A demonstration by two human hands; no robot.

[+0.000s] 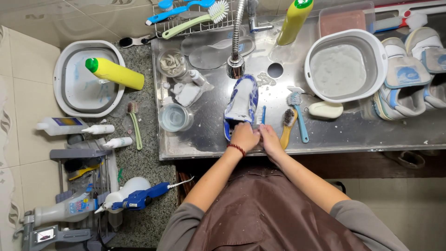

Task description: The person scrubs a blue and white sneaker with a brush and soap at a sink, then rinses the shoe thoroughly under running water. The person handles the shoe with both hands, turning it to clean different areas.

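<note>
Left hand (pixel 244 136) grips the heel of a blue-and-white shoe (pixel 241 103) under the tap (pixel 236 65) — right hand (pixel 269 139) closed around a small brush (pixel 261 115); steady, short strokes suit best.

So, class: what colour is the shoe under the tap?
White with blue patches, the shoe; head view shows it.
</note>
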